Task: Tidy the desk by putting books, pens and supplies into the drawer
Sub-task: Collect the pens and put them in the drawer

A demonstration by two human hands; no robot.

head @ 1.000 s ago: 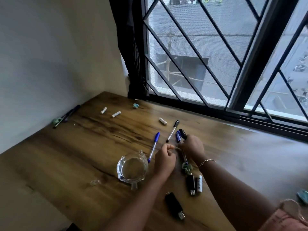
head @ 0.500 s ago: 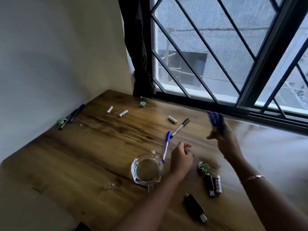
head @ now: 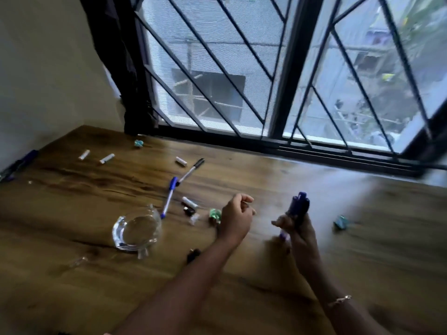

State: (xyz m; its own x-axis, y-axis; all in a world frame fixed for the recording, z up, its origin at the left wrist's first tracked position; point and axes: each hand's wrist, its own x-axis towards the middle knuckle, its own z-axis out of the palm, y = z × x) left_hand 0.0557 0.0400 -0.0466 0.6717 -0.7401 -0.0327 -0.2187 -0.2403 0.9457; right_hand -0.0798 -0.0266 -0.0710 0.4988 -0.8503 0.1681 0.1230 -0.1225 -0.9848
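Head view: bunch of pens (head: pixel 300 205), dark blue and black plastic caps, upright in right hand (head: pixel 297 230), fingers wrapped round lower barrels, above middle of wooden desk (head: pixel 375 250). Left hand (head: pixel 235 218) just beside, fingers curled; cannot tell if holding anything. Further left, blue-capped pen (head: pixel 169 197) flat on grained top; round clear glass dish (head: pixel 136 229) toward near edge.

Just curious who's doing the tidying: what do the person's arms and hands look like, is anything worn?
Both forearms are bare, with no sleeves or gloves in view. The left hand has nothing on its wrist. The wrist below the right hand wears a thin gold-coloured chain bracelet.
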